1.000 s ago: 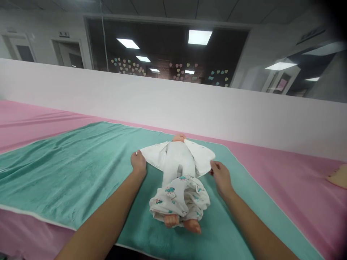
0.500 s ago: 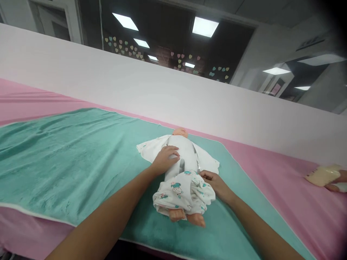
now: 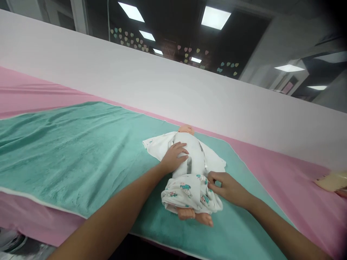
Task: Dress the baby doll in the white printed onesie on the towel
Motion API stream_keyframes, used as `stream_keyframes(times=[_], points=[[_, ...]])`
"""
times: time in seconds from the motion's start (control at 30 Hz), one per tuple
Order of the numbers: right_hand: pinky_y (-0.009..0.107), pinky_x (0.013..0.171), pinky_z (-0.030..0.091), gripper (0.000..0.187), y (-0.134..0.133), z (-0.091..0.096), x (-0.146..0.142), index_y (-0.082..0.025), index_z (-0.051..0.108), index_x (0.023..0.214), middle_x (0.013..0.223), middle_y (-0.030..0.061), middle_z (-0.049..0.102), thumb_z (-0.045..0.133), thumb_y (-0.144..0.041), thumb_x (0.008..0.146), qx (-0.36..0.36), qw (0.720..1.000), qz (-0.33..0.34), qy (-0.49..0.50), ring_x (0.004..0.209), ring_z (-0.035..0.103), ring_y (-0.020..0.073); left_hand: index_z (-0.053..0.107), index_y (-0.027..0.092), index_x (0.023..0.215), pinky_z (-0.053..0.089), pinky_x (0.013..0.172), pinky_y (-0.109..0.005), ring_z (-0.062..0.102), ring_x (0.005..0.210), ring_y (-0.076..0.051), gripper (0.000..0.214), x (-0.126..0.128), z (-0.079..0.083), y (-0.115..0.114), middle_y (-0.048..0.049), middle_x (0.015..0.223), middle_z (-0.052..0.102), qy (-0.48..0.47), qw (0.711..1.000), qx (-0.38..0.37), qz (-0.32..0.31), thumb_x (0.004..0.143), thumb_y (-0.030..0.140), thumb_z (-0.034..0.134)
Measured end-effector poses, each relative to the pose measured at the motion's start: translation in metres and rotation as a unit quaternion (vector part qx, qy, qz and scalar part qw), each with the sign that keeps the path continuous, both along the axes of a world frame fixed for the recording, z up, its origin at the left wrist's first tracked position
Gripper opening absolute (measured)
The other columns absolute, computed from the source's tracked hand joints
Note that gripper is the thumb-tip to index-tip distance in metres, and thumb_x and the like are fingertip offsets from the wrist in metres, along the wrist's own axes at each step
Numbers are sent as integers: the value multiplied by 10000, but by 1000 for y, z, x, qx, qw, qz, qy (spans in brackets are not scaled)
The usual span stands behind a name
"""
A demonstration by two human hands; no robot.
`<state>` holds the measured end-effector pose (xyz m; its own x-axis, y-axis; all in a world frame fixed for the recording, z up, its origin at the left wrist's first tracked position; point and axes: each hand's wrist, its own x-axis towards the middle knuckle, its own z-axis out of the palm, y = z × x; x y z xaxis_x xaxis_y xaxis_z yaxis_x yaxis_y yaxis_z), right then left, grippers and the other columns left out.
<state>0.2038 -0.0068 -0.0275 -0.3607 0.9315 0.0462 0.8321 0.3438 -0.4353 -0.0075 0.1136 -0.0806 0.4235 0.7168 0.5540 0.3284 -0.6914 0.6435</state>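
Note:
A baby doll (image 3: 193, 148) lies on its back on a green blanket (image 3: 103, 155), its head toward the wall. Its white torso shows grey strips, and a white top (image 3: 215, 157) spreads out at both sides. White printed baby trousers (image 3: 184, 191) are bunched around the legs, with the feet (image 3: 204, 219) poking out below. My left hand (image 3: 175, 157) rests on the torso with fingers apart. At the trousers' right upper edge, my right hand (image 3: 226, 187) pinches the cloth between thumb and forefinger.
Pink cloth (image 3: 273, 173) shows around the blanket. Behind it runs a low white wall (image 3: 162, 90) with dark glass (image 3: 168, 21) above. At the far right edge lies a cream-coloured object (image 3: 330, 181), partly cut off. The table's front edge crosses the bottom.
The view has shifted slightly, moving the doll to the right in the picture. My right hand has turned and now grips the trousers' edge. My left hand stays on the torso.

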Motion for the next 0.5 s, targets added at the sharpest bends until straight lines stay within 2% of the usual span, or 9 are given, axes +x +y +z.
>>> stream_keyframes(times=[0.07,0.13,0.23,0.3,0.37,0.5], points=[[234,529,317,253,12,-6,1,-198,413,654,603,-32,445,393,-322,874,95,994,-30,-45,556,389,107,654,233,895,194,1102,-402,233,1317,-205,195,1,-1,0,3,1356,423,10,1000,3,-4,823,333,503],[247,557,344,241,28,-11,0,-201,462,718,661,-10,512,363,-332,894,201,975,-46,-86,592,450,120,675,245,854,175,1105,-420,185,1333,-225,255,1,0,-2,18,1375,396,25,1000,-1,-15,833,405,477],[281,685,407,185,54,-19,-6,-201,530,855,924,53,605,378,-299,890,335,936,-37,-104,838,551,174,688,254,860,159,1107,-438,126,1349,-244,344,2,0,-7,25,1401,353,43,999,-10,-31,839,482,431],[312,780,429,197,69,-26,-11,-205,531,999,1074,67,590,399,-288,878,360,928,-39,-88,988,538,200,686,249,886,151,1109,-443,103,1355,-249,385,3,1,-10,14,1417,326,46,998,-13,-35,843,506,402],[341,832,443,304,79,-31,-14,-206,472,1152,1120,63,582,421,-286,863,341,936,-57,-73,1040,529,208,683,243,884,141,1108,-463,81,1359,-259,400,3,2,-12,0,1426,308,53,997,-18,-43,839,520,399],[366,863,461,470,87,-30,-20,-208,401,1265,1232,58,529,439,-174,798,307,947,-59,-81,1129,495,216,668,225,735,131,1094,-526,33,1359,-305,312,2,9,-14,1,1429,301,68,994,-42,-73,742,517,557]])
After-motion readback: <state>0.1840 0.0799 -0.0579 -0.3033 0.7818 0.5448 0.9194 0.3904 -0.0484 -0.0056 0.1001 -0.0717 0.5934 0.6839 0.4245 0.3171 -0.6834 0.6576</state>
